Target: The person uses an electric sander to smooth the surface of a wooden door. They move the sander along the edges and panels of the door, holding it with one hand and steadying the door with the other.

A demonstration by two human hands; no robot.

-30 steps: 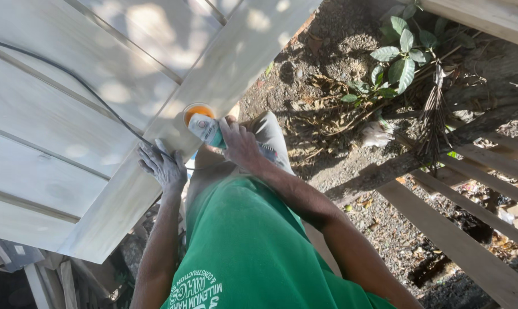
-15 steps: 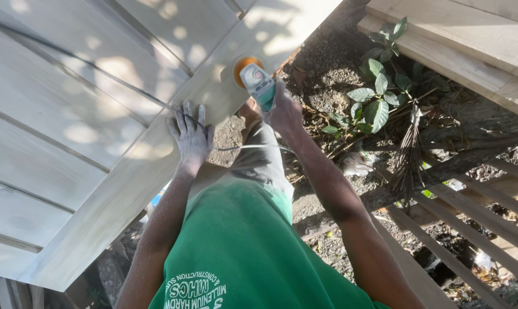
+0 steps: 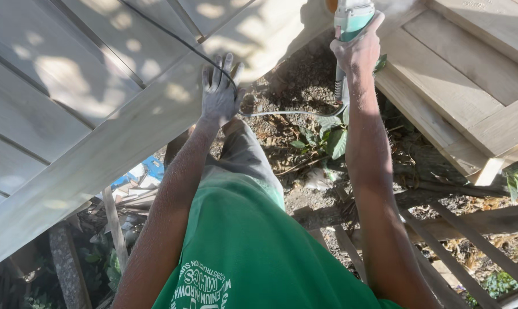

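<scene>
My right hand (image 3: 359, 48) grips a teal and grey power sander (image 3: 350, 17) at the top of the view, its orange disc just cut off by the frame edge. The tool's cable (image 3: 293, 113) runs down from it and over toward my left hand. My left hand (image 3: 220, 91), dusted white, lies flat with fingers spread on the edge of a pale wooden panelled door (image 3: 98, 109) that slopes across the left half. The sander sits at the far end of that door's edge.
A second pale wooden door (image 3: 470, 86) lies at the upper right. Bare dirt with green plants (image 3: 327, 140) lies below, wooden slats (image 3: 470, 240) cross the lower right, and scraps including something blue (image 3: 150, 169) lie under the door. My green shirt (image 3: 253, 252) fills the bottom.
My right hand has pushed the sander farther along the door edge toward the top of view. My left hand has slid the same way along the edge, still flat.
</scene>
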